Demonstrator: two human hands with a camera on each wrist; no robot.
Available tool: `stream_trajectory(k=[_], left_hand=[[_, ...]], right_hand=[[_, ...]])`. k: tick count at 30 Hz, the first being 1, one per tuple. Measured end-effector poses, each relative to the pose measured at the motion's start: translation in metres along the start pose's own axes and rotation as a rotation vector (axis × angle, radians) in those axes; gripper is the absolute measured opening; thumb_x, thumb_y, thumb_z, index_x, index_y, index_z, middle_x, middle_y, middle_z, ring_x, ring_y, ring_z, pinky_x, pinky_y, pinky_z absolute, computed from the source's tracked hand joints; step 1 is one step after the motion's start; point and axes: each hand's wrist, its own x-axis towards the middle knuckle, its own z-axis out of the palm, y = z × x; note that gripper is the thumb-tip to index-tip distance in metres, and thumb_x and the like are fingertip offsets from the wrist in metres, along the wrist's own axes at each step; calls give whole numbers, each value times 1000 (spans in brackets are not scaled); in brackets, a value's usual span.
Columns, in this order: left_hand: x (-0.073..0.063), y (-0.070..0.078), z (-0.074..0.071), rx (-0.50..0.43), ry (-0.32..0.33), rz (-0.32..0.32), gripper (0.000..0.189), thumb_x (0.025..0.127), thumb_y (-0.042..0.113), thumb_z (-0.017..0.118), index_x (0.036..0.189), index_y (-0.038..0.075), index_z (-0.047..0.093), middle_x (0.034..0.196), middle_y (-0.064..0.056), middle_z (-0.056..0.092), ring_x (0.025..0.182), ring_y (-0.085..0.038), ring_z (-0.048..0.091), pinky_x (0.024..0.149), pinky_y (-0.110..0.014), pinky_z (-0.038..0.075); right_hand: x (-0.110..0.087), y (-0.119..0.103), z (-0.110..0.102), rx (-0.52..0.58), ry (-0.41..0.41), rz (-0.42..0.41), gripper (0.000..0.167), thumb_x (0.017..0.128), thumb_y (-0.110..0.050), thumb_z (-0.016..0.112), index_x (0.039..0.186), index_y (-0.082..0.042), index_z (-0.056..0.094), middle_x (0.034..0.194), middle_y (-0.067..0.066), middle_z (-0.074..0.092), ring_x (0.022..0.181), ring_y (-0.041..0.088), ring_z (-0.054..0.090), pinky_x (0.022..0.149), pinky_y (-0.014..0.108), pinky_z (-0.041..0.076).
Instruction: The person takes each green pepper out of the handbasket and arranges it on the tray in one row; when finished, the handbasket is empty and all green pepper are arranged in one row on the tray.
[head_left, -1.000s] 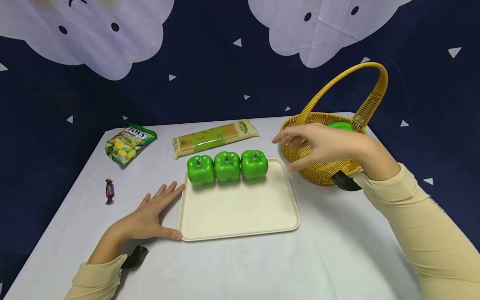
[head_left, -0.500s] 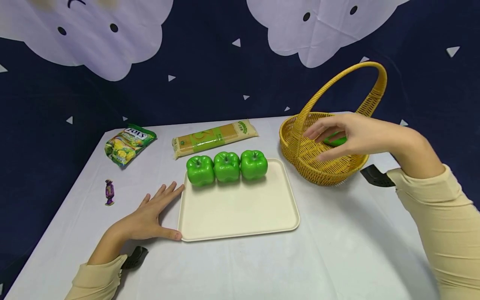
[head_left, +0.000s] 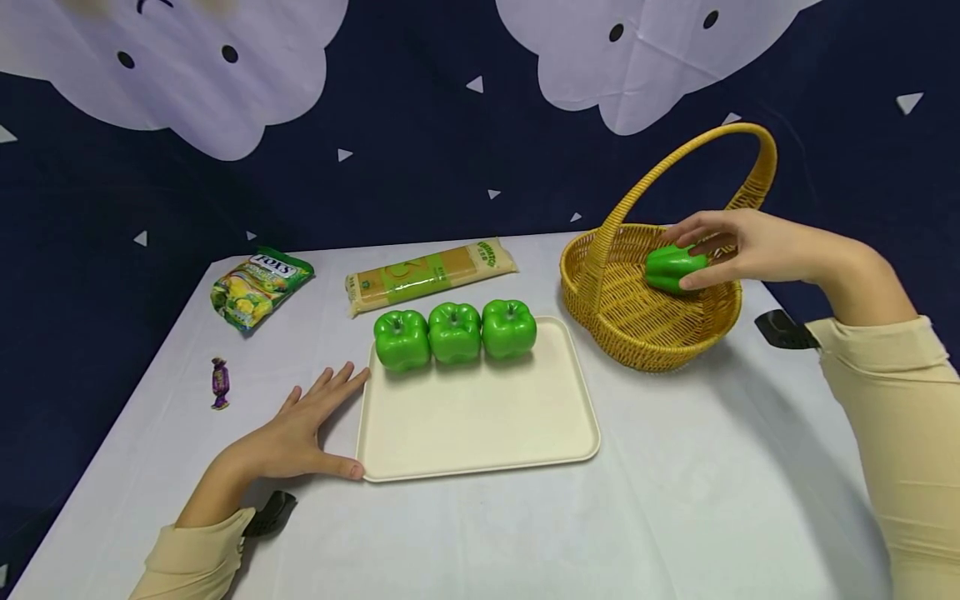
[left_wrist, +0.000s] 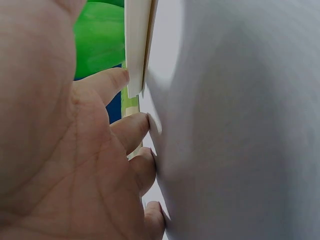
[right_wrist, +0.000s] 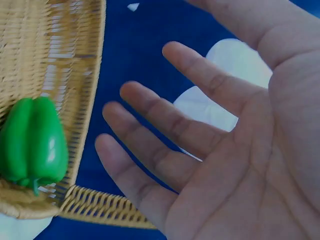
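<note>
My left hand (head_left: 296, 429) lies spread at the left edge of the cream tray (head_left: 480, 417), thumb and index fingertip at its rim. Three green bell peppers (head_left: 453, 335) stand in a row along the tray's far side. Over the right part of the yellow wicker basket (head_left: 645, 354) hovers my right hand (head_left: 776, 246), fingers extended and thumb apart. Inside that basket a single green bell pepper (right_wrist: 34, 142) lies on its side. In the head view my fingers partly overlap it; the right wrist view shows the fingers apart from it.
Behind the tray lies a long pack of noodles (head_left: 431, 275). A green FOX'S candy bag (head_left: 261, 287) and a purple wrapped candy (head_left: 220, 383) are at the left. The basket's tall arched handle (head_left: 675, 158) rises beside the right hand. A dark cloth with clouds hangs behind.
My right hand has moved right, from the basket's near-left side to over the pepper inside it. The left hand, tray and peppers have stayed in place.
</note>
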Motion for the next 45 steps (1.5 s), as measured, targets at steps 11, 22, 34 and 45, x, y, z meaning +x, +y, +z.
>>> stream_trajectory(k=[11, 22, 34, 45], left_hand=[[-1, -1, -1, -7, -5, 13, 133, 69, 57, 98, 173, 28, 21, 180, -24, 11, 164, -58, 1, 121, -87, -3], [-1, -4, 0, -3, -8, 21, 132, 70, 57, 97, 173, 30, 20, 181, -22, 10, 165, -55, 1, 121, -86, -3], [-1, -3, -1, -10, -5, 24, 132, 69, 57, 98, 173, 29, 21, 180, -23, 12, 164, -57, 1, 120, -87, -3], [0, -4, 0, -15, -3, 15, 132, 69, 56, 98, 173, 28, 22, 180, -23, 11, 165, -57, 0, 120, -87, -4]], right_hand=[[24, 22, -4, -41, -61, 79, 83, 97, -33, 82, 162, -5, 38, 160, 34, 47, 140, 51, 52, 113, 70, 45], [42, 41, -2, -116, -129, 166, 87, 97, -36, 81, 161, 0, 36, 158, 44, 39, 138, 57, 48, 111, 73, 45], [51, 48, 3, -172, -137, 193, 85, 96, -29, 82, 157, 8, 37, 150, 50, 42, 131, 59, 52, 110, 74, 45], [58, 46, 4, -144, -146, 193, 83, 97, -27, 81, 159, 6, 36, 151, 48, 43, 131, 57, 52, 110, 73, 45]])
